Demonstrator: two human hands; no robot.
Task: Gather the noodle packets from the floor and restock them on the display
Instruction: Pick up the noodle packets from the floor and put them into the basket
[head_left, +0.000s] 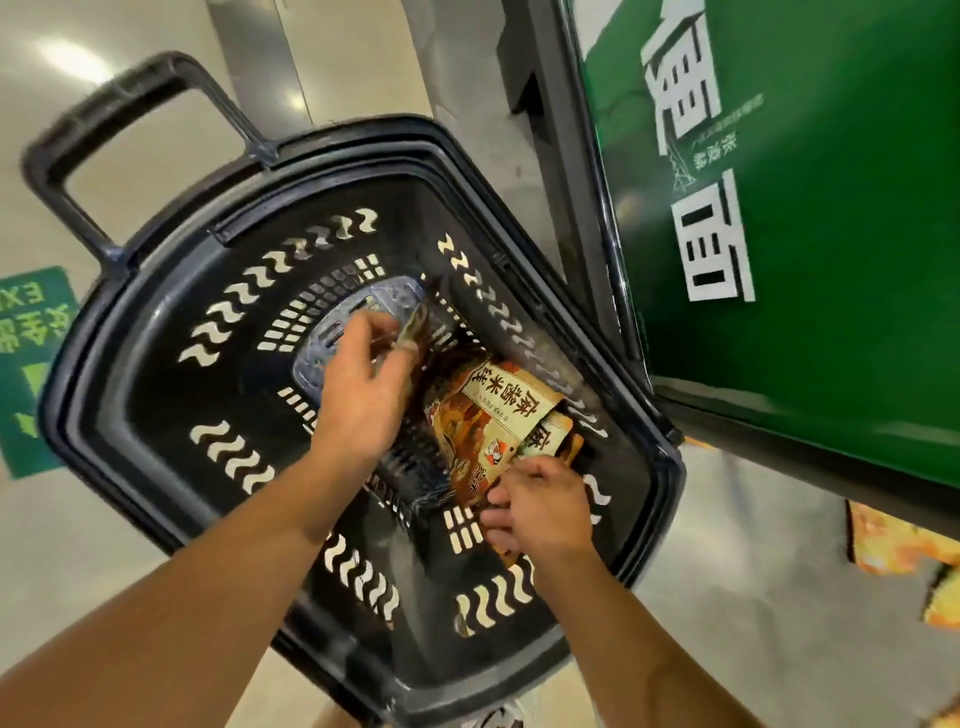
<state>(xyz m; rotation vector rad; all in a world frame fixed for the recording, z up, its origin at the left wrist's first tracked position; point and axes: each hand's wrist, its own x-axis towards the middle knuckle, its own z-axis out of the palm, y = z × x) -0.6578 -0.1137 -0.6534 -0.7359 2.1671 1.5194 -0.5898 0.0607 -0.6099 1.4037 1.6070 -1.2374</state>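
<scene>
Both hands deep in the basket (156, 332) — left hand (363, 384) pinching one packet (418, 325), right hand (540, 506) fingers clamped on another packet (488, 410); restocking still ahead, I reckon.

Left hand (366, 387) is motion-blurred at the fingertips, and whatever it pinches is too smeared to identify, possibly a noodle packet. Right hand (540, 506) covers the lower end of the noodle packets (493, 410). Orange packets (904, 545) cut off by the right edge.
</scene>
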